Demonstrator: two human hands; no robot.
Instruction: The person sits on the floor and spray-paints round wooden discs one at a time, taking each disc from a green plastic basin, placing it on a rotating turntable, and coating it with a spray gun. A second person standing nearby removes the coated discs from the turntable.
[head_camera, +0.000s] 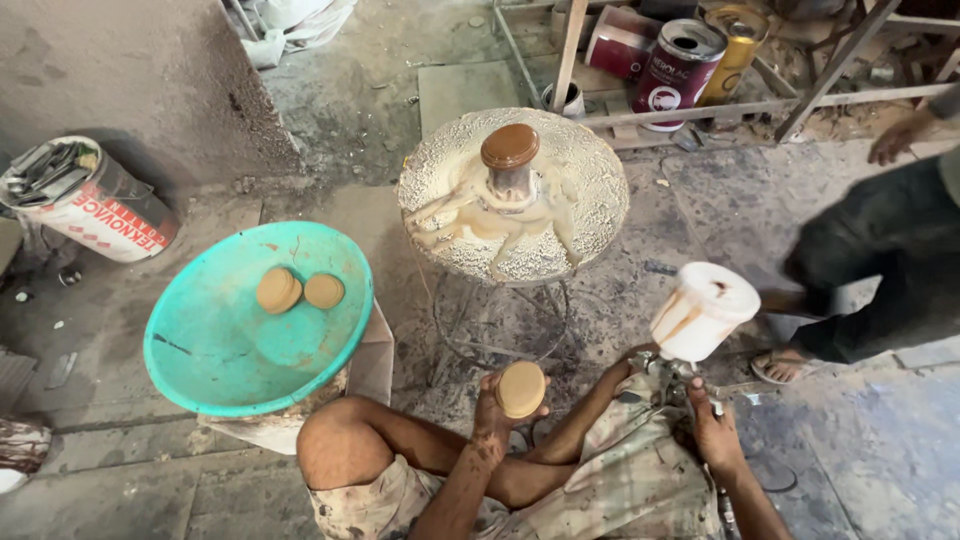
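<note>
My left hand (497, 410) holds up a round tan wooden disc (521, 389) in front of my knees. My right hand (712, 428) grips a spray gun (672, 376) with a white paint-streaked cup (703, 310) on top. Ahead stands a round paint-crusted turntable stand (582, 170) with a brown disc (510, 146) perched on its centre post. To my left a turquoise plastic basin (215, 340) holds two more tan discs (299, 291).
Another person in dark trousers and sandals (880, 250) stands at the right. Paint cans (682, 65) sit on a wooden rack at the back. A tipped white bucket (85, 200) lies by the wall at left. The concrete floor is stained.
</note>
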